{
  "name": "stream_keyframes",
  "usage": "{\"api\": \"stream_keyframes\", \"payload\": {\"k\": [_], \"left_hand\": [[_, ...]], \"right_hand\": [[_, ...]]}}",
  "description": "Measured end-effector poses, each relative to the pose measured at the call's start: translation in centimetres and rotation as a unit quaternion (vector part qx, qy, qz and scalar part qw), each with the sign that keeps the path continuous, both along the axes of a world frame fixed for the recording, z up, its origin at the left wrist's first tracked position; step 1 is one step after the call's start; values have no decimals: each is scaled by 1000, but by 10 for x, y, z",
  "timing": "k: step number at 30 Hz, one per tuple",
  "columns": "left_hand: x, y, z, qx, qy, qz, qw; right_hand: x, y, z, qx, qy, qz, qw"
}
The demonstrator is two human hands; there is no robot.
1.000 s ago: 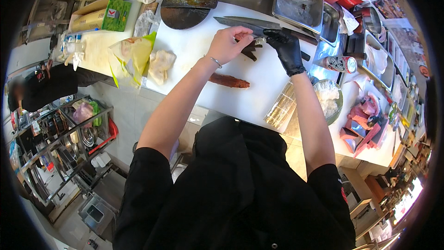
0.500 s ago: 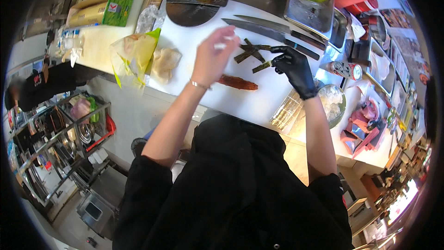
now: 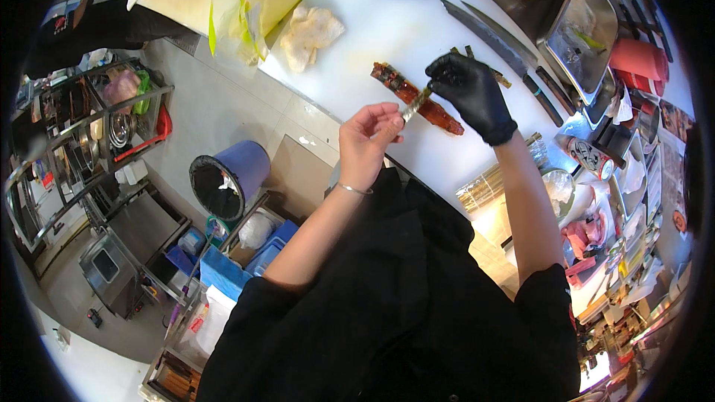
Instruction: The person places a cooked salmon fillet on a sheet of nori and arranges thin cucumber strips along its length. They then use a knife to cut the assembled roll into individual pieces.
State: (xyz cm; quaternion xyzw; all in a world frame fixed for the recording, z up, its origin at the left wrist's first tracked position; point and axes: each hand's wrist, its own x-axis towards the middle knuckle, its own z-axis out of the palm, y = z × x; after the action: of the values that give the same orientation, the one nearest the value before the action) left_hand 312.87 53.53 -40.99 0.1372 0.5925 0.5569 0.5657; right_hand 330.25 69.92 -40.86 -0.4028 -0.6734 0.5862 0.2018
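Note:
A narrow dark green seaweed strip (image 3: 415,106) stretches between my two hands, held at either end. My bare left hand (image 3: 370,138), with a bracelet at the wrist, pinches its lower end just past the board's near edge. At the upper end, my black-gloved right hand (image 3: 469,91) has its fingers closed on the strip. Beneath the strip, a long reddish-brown glazed piece of fish or meat (image 3: 442,117) lies slantwise on the white cutting board (image 3: 365,37). More dark strips (image 3: 502,80) lie on the board, partly hidden by the gloved hand.
Two long knives (image 3: 514,52) lie beyond my right hand. A metal tray (image 3: 585,37) and a drink can (image 3: 588,156) stand at the right, near a bamboo mat (image 3: 484,187). On the left are a crumpled cloth (image 3: 311,36) and a yellow-green plastic bag (image 3: 261,4).
The view has turned and shifted. My left hand has come back toward me and now pinches one end of a strip. My right hand has brought that strip over the reddish-brown piece.

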Motion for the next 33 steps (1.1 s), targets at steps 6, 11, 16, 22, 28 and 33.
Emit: {"api": "stream_keyframes", "payload": {"k": [6,11,16,22,28,33], "left_hand": [[-9,-2,1,-27,41,-10,999],[-10,-6,-2,-20,32,-17,999],[-8,-1,-13,-10,53,15,998],[-6,5,-19,-31,69,24,997],[-6,7,-30,-37,88,23,995],[-3,12,-39,-33,95,22,995]], "right_hand": [[-12,9,12,-62,-21,16,998],[-8,14,7,-76,-11,33,997],[-18,16,-10,36,-32,26,998],[-23,18,-23,6,-57,6,998],[-23,23,-35,36,-75,15,996],[-24,23,-48,-18,-80,37,996]]}}
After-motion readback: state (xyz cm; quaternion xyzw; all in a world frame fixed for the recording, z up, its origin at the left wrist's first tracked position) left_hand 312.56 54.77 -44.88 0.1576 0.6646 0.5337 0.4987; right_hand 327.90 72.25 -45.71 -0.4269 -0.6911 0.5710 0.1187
